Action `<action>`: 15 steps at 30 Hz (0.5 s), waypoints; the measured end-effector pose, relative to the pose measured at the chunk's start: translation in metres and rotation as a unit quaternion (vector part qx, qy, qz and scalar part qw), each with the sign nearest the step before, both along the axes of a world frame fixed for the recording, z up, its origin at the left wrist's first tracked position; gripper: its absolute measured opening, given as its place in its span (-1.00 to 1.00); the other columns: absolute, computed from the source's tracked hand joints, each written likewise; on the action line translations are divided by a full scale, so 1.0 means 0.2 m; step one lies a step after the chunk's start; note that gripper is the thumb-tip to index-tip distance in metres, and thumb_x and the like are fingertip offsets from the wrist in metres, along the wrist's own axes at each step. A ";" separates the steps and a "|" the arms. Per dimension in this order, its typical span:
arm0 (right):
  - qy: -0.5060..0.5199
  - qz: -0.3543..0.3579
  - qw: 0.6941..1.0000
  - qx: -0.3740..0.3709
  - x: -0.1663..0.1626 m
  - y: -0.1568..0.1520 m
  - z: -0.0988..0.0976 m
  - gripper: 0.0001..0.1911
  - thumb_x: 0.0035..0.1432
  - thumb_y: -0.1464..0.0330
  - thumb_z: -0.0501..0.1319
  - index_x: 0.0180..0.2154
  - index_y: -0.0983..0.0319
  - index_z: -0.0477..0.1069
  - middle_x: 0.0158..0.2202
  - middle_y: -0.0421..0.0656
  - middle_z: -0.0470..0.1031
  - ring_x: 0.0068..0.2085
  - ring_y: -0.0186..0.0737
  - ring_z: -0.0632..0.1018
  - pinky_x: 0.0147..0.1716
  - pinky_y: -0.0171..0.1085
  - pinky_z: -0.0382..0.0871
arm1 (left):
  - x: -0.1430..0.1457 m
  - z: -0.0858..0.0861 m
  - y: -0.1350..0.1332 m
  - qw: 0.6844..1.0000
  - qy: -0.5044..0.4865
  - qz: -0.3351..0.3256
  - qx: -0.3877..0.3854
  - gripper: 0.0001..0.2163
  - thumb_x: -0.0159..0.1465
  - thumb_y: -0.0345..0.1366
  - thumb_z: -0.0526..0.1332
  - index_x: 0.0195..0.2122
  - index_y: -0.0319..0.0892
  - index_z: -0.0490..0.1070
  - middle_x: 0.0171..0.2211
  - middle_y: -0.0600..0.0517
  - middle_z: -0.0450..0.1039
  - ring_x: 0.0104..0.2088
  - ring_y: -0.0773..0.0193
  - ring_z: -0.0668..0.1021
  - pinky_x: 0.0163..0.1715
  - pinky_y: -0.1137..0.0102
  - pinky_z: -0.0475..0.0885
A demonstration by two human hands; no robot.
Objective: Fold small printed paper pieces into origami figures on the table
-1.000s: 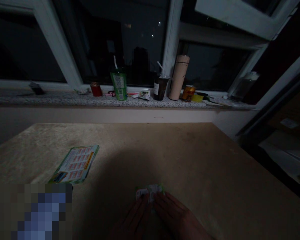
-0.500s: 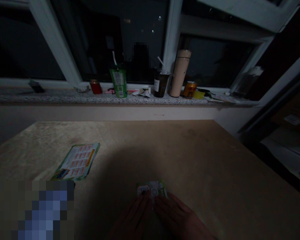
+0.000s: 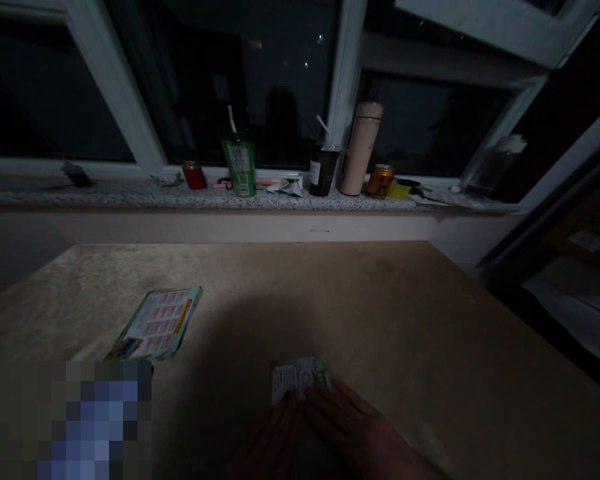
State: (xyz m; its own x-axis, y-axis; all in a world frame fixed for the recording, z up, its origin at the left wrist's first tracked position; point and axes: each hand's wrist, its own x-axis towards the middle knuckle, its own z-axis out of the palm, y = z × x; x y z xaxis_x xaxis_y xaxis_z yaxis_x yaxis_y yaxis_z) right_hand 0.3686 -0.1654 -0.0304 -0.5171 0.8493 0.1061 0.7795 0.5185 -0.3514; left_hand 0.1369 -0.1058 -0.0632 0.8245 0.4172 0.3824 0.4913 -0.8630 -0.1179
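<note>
A small printed paper piece (image 3: 296,375), white and green, lies on the table near its front. It looks folded, but the light is too dim to be sure. My left hand (image 3: 273,433) rests with straight fingers on its lower left part. On the lower right, my right hand (image 3: 347,423) lies flat, fingers stretched out and the tips over the paper. The paper's near edge is hidden beneath both hands. To the left are printed sheets (image 3: 163,323) with red text and green borders, apart from my hands.
The brown table (image 3: 380,300) reaches to the wall. Along the stone windowsill (image 3: 265,200) stand a green cup (image 3: 241,167), a dark cup with a straw (image 3: 322,173), a beige flask (image 3: 362,150), an orange can (image 3: 380,181) and a red jar (image 3: 195,176). A pixelated patch covers the lower left.
Both hands have slid slightly toward me over the paper, so more of its printed face shows. The sheets on the left stay where they were.
</note>
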 end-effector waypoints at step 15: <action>0.010 -0.012 1.000 -0.001 -0.03 0.01 0.00 -0.24 0.18 0.27 0.19 0.31 0.15 -0.13 0.33 -0.13 -0.07 0.30 -0.15 0.07 0.29 -0.08 -0.14 | -0.07 0.03 0.01 0.997 0.068 -0.006 -0.021 -0.29 0.25 -0.51 -0.06 0.31 -0.30 -0.54 0.19 -0.10 0.25 0.13 0.18 0.38 0.10 0.36 0.25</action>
State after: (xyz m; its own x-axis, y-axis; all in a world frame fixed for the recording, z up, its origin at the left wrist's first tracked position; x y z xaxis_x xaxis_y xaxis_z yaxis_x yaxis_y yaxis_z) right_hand 0.3618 -0.1632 -0.0305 -0.4951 0.8613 0.1141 0.7842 0.4995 -0.3682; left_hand 0.1225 -0.1031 -0.0578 0.8721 0.4207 0.2498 0.4636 -0.8738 -0.1469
